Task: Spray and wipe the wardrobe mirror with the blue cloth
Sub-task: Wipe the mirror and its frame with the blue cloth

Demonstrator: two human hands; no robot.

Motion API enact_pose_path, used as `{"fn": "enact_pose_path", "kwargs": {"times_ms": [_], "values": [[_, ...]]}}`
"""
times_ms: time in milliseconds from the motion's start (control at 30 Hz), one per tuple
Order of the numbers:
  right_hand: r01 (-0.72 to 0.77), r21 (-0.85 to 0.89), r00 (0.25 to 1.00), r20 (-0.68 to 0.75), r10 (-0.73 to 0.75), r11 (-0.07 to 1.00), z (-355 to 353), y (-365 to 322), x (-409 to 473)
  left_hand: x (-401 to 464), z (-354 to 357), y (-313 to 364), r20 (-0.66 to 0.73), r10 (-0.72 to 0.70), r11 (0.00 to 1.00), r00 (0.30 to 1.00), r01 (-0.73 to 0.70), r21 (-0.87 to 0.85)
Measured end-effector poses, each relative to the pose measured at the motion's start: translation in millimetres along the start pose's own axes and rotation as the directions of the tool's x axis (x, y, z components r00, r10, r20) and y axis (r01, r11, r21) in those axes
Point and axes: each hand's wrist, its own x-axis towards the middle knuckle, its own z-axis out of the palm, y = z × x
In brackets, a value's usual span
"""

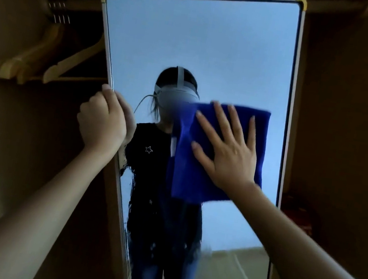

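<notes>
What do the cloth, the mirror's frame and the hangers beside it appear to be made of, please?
The blue cloth looks like soft, matte microfibre or terry: it drapes and creases under the right hand. The mirror frame seems pale metal with a satin sheen and yellowish corner caps; it could be plastic. The hangers look like light varnished wood with metal hooks.

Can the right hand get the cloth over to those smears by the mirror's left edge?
Probably yes. The right hand presses the cloth flat on the mirror, with bare glass down to the smears. The left hand grips the frame above them.
</notes>
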Motion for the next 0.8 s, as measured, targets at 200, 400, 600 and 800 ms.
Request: {"fn": "enact_pose_path", "kwargs": {"times_ms": [200,400,600,800], "values": [[-0.09,0.051,0.99,-0.102,0.095,0.995,-19,-23,76,1,-5,-7,0.059,-0.035,0.988,0.998,0.043,-0.146],[0.048,0.017,0.997,-0.056,-0.047,0.999,9,-61,10,5,-2,-12,0.062,-0.059,0.983,0.996,0.069,-0.171],[0.115,-0.004,0.993,-0.003,-0.115,0.993,34,-87,-54,5,-4,-12,0.084,-0.059,0.981,0.995,0.073,-0.177],[0.12,0.01,0.993,-0.013,-0.119,0.993,10,-87,8,7,-8,-12,0.176,-0.07,0.964,0.982,0.112,-0.24]]}}
